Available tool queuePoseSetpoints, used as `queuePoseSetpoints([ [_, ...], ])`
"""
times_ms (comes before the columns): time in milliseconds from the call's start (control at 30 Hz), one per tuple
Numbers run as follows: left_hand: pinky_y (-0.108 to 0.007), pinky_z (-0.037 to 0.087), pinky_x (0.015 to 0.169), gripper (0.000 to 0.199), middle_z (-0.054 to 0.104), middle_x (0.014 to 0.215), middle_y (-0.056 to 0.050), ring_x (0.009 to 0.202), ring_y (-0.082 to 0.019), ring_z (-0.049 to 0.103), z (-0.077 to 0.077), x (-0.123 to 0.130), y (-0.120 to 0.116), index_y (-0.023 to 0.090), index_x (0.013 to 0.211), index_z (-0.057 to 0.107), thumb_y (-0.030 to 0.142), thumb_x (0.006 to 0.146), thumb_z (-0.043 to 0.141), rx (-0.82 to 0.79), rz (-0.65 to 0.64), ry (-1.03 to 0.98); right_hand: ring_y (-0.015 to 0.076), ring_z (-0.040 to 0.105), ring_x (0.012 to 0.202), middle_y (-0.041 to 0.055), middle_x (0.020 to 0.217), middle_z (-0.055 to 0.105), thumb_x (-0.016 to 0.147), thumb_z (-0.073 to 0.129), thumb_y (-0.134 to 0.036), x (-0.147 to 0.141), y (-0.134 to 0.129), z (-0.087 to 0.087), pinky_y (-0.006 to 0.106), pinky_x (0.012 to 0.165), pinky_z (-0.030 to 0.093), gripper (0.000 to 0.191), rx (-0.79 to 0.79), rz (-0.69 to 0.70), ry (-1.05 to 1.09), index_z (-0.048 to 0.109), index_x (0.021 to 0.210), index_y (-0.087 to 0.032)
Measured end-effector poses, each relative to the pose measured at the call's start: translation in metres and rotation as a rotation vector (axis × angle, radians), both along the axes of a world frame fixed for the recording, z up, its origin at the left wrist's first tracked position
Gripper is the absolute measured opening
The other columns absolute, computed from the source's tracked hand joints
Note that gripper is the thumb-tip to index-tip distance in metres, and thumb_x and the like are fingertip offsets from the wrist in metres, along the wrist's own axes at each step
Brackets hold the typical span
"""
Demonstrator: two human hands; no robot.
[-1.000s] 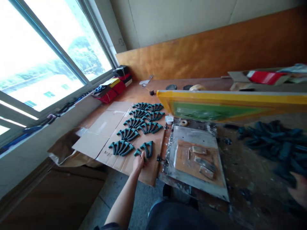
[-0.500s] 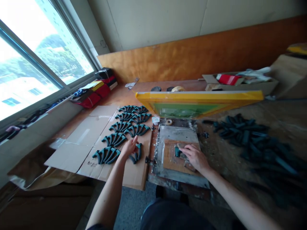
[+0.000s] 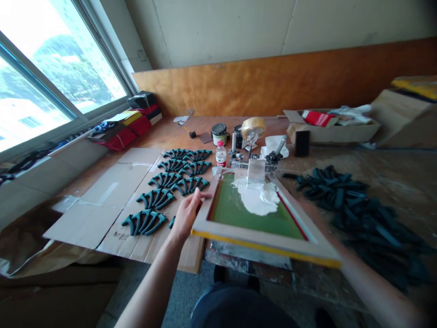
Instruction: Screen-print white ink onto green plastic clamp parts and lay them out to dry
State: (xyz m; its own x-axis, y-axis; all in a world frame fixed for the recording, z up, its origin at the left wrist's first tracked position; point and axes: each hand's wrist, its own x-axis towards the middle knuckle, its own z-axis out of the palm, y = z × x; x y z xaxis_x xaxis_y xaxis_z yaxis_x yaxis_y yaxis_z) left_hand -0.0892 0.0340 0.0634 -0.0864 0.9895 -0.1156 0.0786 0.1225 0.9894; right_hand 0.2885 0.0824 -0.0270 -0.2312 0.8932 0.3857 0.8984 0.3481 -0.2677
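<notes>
A screen printing frame (image 3: 266, 248) with a green mesh and a yellow-taped front edge slants over the metal base plate. White ink (image 3: 257, 200) pools on the mesh, and a pale squeegee blade (image 3: 256, 171) stands in it. My left hand (image 3: 187, 213) is closed at the frame's left rail, a fingertip over the rail; its other fingers are partly hidden. Beyond the right rail my right hand (image 3: 303, 206) is smeared and mostly covered, so its fingers cannot be made out. Dark green curved handles (image 3: 145, 222) lie in fanned rows on cardboard left of my left hand.
A heap of dark green handles (image 3: 351, 196) lies on the right. Behind the frame stand a red-capped bottle (image 3: 221, 155), a jar (image 3: 219, 133), a tape roll (image 3: 253, 126) and a hinge clamp (image 3: 273, 157). An open carton (image 3: 341, 132) sits at the back right.
The screen printing frame has swung down from upright toward me, covering the base plate and wooden jig. My left hand has moved from the handles to its left rail; my right hand has left the jig.
</notes>
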Motion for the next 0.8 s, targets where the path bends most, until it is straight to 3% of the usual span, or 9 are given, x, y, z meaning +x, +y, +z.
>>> queuePoseSetpoints([
  [67, -0.021, 0.037, 0.049, 0.066, 0.061, 0.063, -0.001, 0.054, -0.012, 0.052, -0.044, -0.004, -0.017, 0.013, 0.118, 0.065, 0.064, 0.077, 0.055, -0.133, -0.045, 0.031, 0.0204, 0.063, 0.082, 0.0116, 0.102, 0.067, 0.093, 0.042, -0.042, 0.001, 0.018, 0.018, 0.029, 0.075, 0.050, 0.045, 0.051, -0.046, 0.013, 0.065, 0.113, -0.008],
  [133, -0.021, 0.038, 0.049, 0.074, 0.061, 0.063, 0.001, 0.054, -0.012, 0.052, -0.084, -0.003, -0.025, 0.015, 0.134, 0.053, 0.060, 0.075, 0.059, -0.197, -0.053, 0.073, 0.0247, 0.060, 0.096, 0.0149, 0.115, 0.060, 0.086, 0.057, -0.042, -0.018, 0.035, 0.035, 0.034, 0.084, 0.049, 0.051, 0.094, -0.003, -0.023, 0.056, 0.126, -0.011],
  [200, -0.021, 0.039, 0.051, 0.076, 0.062, 0.063, 0.002, 0.055, -0.013, 0.053, -0.112, -0.001, -0.025, 0.018, 0.141, 0.044, 0.056, 0.077, 0.059, -0.217, -0.038, 0.139, 0.0281, 0.054, 0.107, 0.0160, 0.120, 0.056, 0.078, 0.069, -0.036, -0.050, 0.047, 0.047, 0.037, 0.091, 0.045, 0.058, 0.079, 0.094, -0.112, 0.053, 0.128, -0.012],
  [267, -0.022, 0.041, 0.053, 0.073, 0.063, 0.066, 0.001, 0.058, -0.013, 0.055, -0.128, 0.000, -0.022, 0.020, 0.141, 0.044, 0.053, 0.078, 0.059, -0.216, -0.028, 0.199, 0.0274, 0.055, 0.103, 0.0126, 0.108, 0.060, 0.076, 0.071, -0.027, -0.080, 0.051, 0.050, 0.037, 0.087, 0.046, 0.043, -0.025, 0.166, -0.203, 0.058, 0.115, -0.014],
  [400, -0.023, 0.044, 0.058, 0.067, 0.067, 0.071, -0.001, 0.063, -0.016, 0.059, -0.139, -0.003, -0.019, 0.020, 0.137, 0.050, 0.052, 0.079, 0.058, -0.217, -0.029, 0.227, 0.0206, 0.057, 0.082, 0.0060, 0.084, 0.062, 0.081, 0.059, -0.014, -0.101, 0.030, 0.038, 0.029, 0.071, 0.045, 0.007, -0.216, 0.246, -0.258, 0.061, 0.087, -0.017],
  [500, -0.024, 0.046, 0.062, 0.065, 0.069, 0.075, -0.002, 0.068, -0.017, 0.061, -0.142, -0.003, -0.021, 0.019, 0.135, 0.052, 0.052, 0.079, 0.057, -0.219, -0.030, 0.227, 0.0202, 0.055, 0.086, 0.0066, 0.083, 0.062, 0.081, 0.049, -0.004, -0.087, 0.001, 0.029, 0.030, 0.075, 0.043, 0.017, -0.176, 0.450, -0.236, 0.061, 0.081, -0.017],
  [633, -0.024, 0.047, 0.066, 0.063, 0.071, 0.083, -0.004, 0.073, -0.017, 0.062, -0.144, -0.003, -0.021, 0.018, 0.134, 0.053, 0.051, 0.080, 0.057, -0.230, -0.031, 0.218, 0.0190, 0.054, 0.083, 0.0051, 0.080, 0.062, 0.078, 0.046, -0.001, -0.069, -0.017, 0.034, 0.029, 0.075, 0.043, 0.023, -0.238, 0.697, -0.218, 0.062, 0.080, -0.017],
  [733, -0.024, 0.047, 0.066, 0.063, 0.071, 0.083, -0.004, 0.072, -0.017, 0.062, -0.144, -0.003, -0.021, 0.017, 0.134, 0.052, 0.050, 0.081, 0.057, -0.228, -0.042, 0.215, 0.0182, 0.055, 0.080, 0.0034, 0.078, 0.062, 0.078, 0.049, -0.003, -0.071, -0.013, 0.035, 0.028, 0.071, 0.044, 0.020, -0.263, 0.613, -0.153, 0.062, 0.078, -0.019],
  [800, -0.023, 0.046, 0.062, 0.065, 0.071, 0.079, -0.003, 0.068, -0.016, 0.061, -0.143, -0.004, -0.020, 0.017, 0.136, 0.050, 0.051, 0.081, 0.057, -0.225, -0.044, 0.216, 0.0198, 0.056, 0.085, 0.0058, 0.083, 0.063, 0.079, 0.048, -0.003, -0.074, -0.015, 0.027, 0.031, 0.075, 0.046, 0.022, -0.136, 0.537, -0.102, 0.063, 0.083, -0.017],
])
